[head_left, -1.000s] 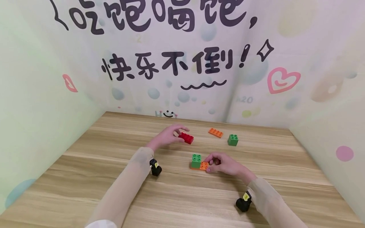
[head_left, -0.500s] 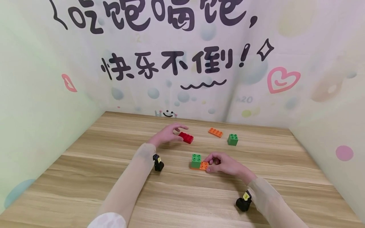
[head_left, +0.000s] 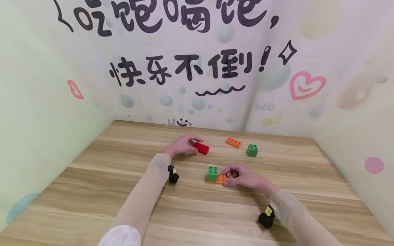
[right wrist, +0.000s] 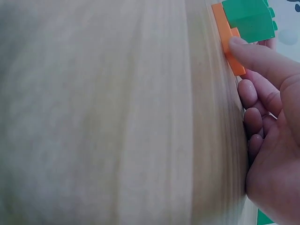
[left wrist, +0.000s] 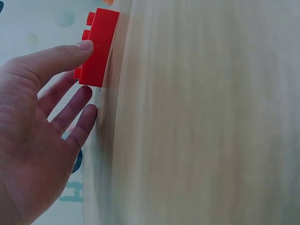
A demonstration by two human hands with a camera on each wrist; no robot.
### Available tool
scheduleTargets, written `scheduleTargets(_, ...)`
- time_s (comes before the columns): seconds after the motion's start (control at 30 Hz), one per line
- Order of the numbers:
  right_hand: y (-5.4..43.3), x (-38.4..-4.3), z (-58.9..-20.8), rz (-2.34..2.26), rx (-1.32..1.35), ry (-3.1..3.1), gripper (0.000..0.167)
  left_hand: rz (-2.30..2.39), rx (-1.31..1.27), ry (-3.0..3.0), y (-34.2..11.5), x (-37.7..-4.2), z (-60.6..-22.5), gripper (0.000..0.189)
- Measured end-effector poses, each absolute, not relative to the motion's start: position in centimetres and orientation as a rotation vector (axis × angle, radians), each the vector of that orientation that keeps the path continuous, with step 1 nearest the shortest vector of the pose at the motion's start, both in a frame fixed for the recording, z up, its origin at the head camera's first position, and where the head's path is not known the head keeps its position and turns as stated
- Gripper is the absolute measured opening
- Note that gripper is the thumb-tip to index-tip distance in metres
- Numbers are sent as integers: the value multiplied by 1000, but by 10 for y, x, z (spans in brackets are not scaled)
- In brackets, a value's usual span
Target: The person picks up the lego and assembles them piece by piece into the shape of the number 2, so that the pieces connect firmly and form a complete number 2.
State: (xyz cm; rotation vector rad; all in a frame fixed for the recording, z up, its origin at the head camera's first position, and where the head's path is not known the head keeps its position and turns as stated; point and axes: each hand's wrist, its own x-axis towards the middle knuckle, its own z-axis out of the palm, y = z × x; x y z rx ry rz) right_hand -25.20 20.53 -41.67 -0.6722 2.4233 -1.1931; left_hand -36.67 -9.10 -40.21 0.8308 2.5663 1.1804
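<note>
Bright and even across head view | shading just softly beneath right hand | dimmer, cooler in left wrist view, sharp on red brick at 11 o'clock | heavily blurred in right wrist view over tabletop at 9, smudging dark at 10

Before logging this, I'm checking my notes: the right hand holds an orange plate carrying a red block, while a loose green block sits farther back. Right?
The block on the orange plate is green, not red, as the head view shows. The right hand does hold that plate; the rest stands.
</note>
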Motion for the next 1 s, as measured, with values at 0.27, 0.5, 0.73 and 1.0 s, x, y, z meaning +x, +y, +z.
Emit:
scheduleTargets(0.27, 205, -252, -414, -1192, -667, 2425, 33, 1157, 830, 2564, -95, -368, -400, 47)
scheduleTargets(0.5, 207, -252, -419, -1174, -685, 2444, 31, 1146, 809, 2564, -92, -371, -405, 44)
scheduleTargets(0.73, 207, -254, -420, -1193, -698, 2444, 31, 1119, 782, 2595, -91, -372, -404, 39)
scheduleTargets(1.0, 205, -253, -419, -1182, -680, 2454, 30, 1070, 787, 2610, -94, -371, -401, 39)
